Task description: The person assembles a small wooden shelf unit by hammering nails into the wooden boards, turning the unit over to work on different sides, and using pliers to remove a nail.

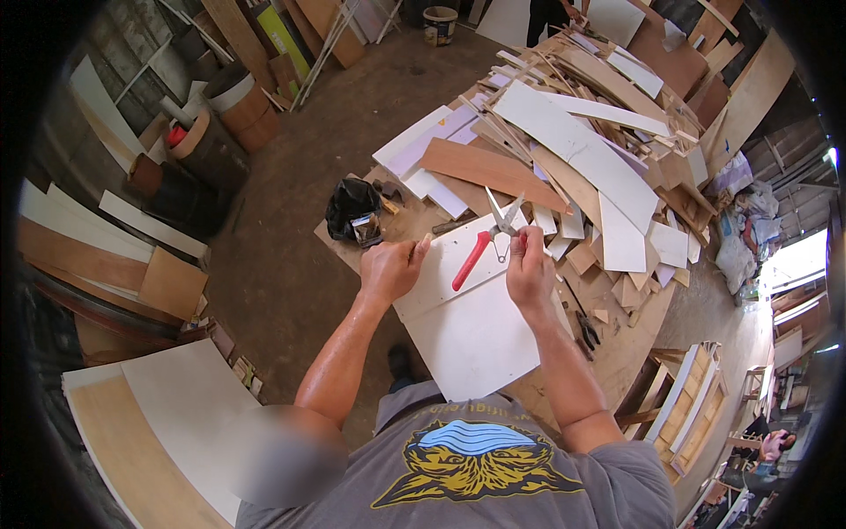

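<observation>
My right hand grips one red handle of a pair of snips. The blades are spread and point away from me; the other handle hangs free to the left, with a wire spring between. My left hand is closed, its thumb raised, left of the snips and apart from them. Whatever its fingers may hold is too small to make out. Beneath both hands lies a white board, with another white panel at its far edge. Right of my right forearm, dark-handled pliers rest on the wooden bench.
Offcuts of white and brown board are heaped over the bench's far right. A black plastic bag stands at its left corner. Large sheets lean at lower left, drums beyond. Another person's hand shows at the far end.
</observation>
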Available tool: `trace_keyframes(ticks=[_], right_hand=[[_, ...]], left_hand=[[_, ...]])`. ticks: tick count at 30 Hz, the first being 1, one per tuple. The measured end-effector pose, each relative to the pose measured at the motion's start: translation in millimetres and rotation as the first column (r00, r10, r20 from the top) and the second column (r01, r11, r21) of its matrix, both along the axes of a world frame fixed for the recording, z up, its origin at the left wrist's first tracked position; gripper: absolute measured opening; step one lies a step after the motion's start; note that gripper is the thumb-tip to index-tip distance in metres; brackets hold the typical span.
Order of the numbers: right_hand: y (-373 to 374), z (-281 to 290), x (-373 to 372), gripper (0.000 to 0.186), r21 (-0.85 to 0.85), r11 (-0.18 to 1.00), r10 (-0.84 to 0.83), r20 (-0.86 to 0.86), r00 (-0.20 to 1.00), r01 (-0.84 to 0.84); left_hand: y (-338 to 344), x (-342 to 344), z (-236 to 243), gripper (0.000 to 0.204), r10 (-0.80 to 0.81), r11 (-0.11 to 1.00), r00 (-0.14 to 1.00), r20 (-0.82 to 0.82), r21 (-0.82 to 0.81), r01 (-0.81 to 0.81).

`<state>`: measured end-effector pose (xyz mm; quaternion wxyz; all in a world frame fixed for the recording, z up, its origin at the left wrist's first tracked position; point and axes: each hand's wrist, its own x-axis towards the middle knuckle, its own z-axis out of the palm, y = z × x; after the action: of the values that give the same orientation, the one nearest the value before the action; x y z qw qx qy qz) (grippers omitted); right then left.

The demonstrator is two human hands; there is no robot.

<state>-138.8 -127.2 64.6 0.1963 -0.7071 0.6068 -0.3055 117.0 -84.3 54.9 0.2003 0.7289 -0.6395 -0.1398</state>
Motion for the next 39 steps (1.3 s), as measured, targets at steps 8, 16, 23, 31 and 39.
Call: trace_keyframes(ticks=[8, 16, 23, 31, 39], right_hand=[[17.4, 15.2, -29.1, 0.024, 0.216, 0.957, 0.229, -0.149, 0.962, -0.195], [-15.7, -60.2, -159.1, 0.027, 0.114, 0.933, -0.360, 0.335, 0.871, 0.342], [-0.5, -277.9, -281.9, 0.031, 0.409, 0.652, -0.757, 0.299, 0.581, 0.639], [23.8, -355.6, -340.3, 0.034, 0.653, 0.508, -0.861, 0.386, 0.330, 0.562], [69.1, -285.4, -344.1, 0.050, 0.177, 0.839, -0.395, -0.452, 0.800, 0.514]], left_hand=[[0.5, 10.4, -15.8, 0.060, 0.036, 0.998, 0.999, -0.010, -0.056, -0.036], [-7.7, 13.9, -11.7, 0.056, 0.021, 0.999, 1.000, 0.015, -0.036, -0.021], [-3.1, -6.3, -14.9, 0.051, 0.052, 0.994, 0.997, 0.064, -0.102, -0.045], [4.4, -16.4, -22.0, 0.052, 0.069, 0.992, 0.994, 0.080, -0.109, -0.060], [11.5, -19.9, -19.8, 0.049, 0.115, 0.986, 0.987, 0.115, -0.136, -0.099]])
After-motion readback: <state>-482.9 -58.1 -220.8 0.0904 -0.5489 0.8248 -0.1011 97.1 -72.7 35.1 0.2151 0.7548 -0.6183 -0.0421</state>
